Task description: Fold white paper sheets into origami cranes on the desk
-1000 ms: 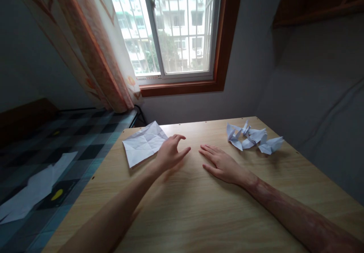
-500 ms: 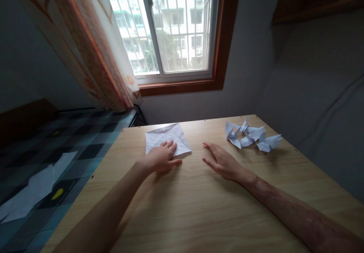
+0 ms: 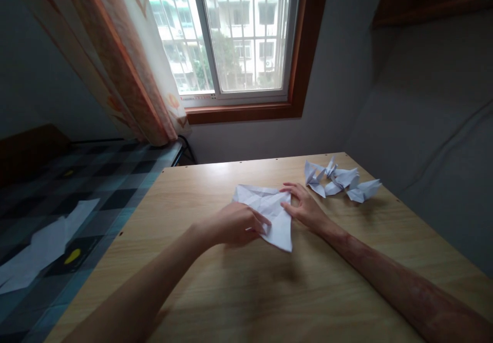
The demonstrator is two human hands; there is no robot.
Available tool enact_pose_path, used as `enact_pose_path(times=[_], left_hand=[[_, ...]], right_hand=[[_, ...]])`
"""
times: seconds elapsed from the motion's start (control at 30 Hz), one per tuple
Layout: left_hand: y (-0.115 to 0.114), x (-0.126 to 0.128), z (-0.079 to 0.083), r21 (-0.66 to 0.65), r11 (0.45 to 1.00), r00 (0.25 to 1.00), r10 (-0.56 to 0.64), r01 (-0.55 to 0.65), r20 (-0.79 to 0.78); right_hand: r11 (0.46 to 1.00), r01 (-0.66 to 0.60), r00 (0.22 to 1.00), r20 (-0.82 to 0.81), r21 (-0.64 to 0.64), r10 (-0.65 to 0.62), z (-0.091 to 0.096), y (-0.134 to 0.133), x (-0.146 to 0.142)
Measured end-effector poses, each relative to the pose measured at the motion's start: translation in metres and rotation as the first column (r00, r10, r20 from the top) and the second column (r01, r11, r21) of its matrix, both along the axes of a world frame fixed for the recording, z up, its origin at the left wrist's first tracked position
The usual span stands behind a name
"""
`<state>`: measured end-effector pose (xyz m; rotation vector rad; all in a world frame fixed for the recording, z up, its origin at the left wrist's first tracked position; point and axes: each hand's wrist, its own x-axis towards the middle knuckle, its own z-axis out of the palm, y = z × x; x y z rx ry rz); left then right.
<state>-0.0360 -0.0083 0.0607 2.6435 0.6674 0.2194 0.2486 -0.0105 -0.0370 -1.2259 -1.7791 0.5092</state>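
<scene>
Grasping creased white paper (image 3: pixel 280 224) with left hand (image 3: pixel 234 225), over wooden table (image 3: pixel 246 302); touching paper's right edge with right hand (image 3: pixel 308 210), cannot tell if gripping. Note folded paper pieces (image 3: pixel 347 177) at far right.

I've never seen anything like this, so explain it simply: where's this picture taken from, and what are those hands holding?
There's no machine here, just a person working bare-handed. The camera sits on that person's head, looking forward and down. On the wood-grain table, several folded paper cranes sit toward the far right corner. The left hand holds a creased white paper sheet by its near-left edge. The right hand has its thumb and fingers at the sheet's right edge; whether it pinches the paper, I can't tell.
</scene>
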Motion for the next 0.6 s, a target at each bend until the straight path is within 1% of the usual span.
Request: enact_pose_path(times=[0.03, 0.07, 0.13, 0.17, 0.2, 0.27, 0.3, 0.37, 0.5, 0.6], left_hand=[[0.003, -0.002, 0.003, -0.065, 0.995, 0.997, -0.078, 0.077, -0.010], [0.005, -0.003, 0.005, -0.113, 0.989, 0.995, -0.095, 0.094, -0.008], [0.011, -0.007, 0.009, -0.160, 0.984, 0.997, -0.081, 0.078, -0.008], [0.014, -0.010, 0.010, -0.153, 0.986, 0.997, -0.068, 0.064, -0.023], [0.017, -0.013, 0.010, -0.123, 0.991, 0.998, -0.050, 0.044, -0.046], [0.024, -0.020, 0.009, -0.012, 1.000, 0.993, 0.015, -0.016, -0.119], [0.028, -0.025, 0.008, 0.051, 0.997, 0.987, 0.068, -0.061, -0.144], [0.036, -0.035, 0.007, 0.137, 0.979, 0.977, 0.166, -0.149, -0.130], [0.048, -0.047, 0.007, 0.145, 0.969, 0.965, 0.222, -0.202, -0.139], [0.045, -0.045, 0.006, 0.124, 0.970, 0.964, 0.225, -0.208, -0.142]], right_hand=[[1.000, 0.016, 0.999, 0.049, 0.017, -0.017, 0.001, -0.001, 0.000], [0.999, 0.020, 0.996, 0.091, 0.028, -0.022, 0.003, -0.001, 0.000], [0.999, -0.013, 0.990, 0.140, 0.034, 0.008, 0.006, -0.004, -0.001], [0.999, -0.039, 0.987, 0.155, 0.035, 0.033, 0.008, -0.005, -0.002], [0.997, -0.059, 0.984, 0.168, 0.041, 0.051, 0.010, -0.006, -0.003], [0.996, -0.068, 0.978, 0.203, 0.066, 0.053, 0.013, -0.009, -0.006], [0.995, -0.053, 0.975, 0.221, 0.080, 0.035, 0.015, -0.011, -0.007], [0.995, -0.008, 0.967, 0.253, 0.098, -0.017, 0.017, -0.013, -0.008], [0.991, 0.053, 0.951, 0.295, 0.126, -0.089, 0.018, -0.015, -0.008], [0.982, 0.059, 0.947, 0.300, 0.182, -0.112, 0.018, -0.014, -0.007]])
